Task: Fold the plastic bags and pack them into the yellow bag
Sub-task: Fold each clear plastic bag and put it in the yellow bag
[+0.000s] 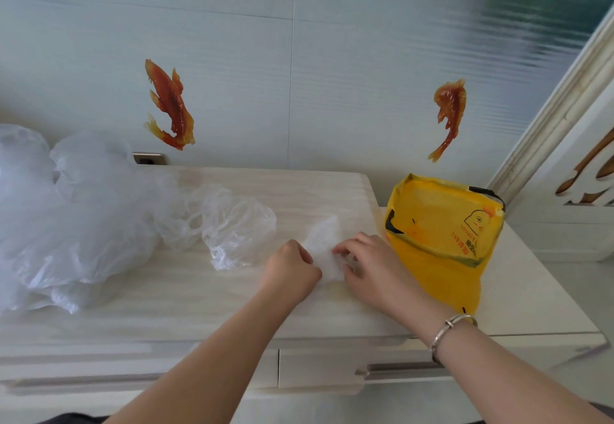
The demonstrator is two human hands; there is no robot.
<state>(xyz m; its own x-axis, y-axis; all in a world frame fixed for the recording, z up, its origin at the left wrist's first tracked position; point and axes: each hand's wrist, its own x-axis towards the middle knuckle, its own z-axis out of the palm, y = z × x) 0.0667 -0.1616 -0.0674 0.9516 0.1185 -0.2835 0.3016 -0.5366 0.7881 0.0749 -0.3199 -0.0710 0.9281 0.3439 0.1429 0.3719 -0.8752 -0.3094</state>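
Pale cabinet top: folded plastic bag pinched between left hand and right hand fingers

One yellow bag at right, one folded plastic bag at centre, a heap of loose clear bags at left — number unclear — two fish stickers, two hands.

Left end of the plastic-bag heap beyond the frame edge; yellow bag's small print illegible.
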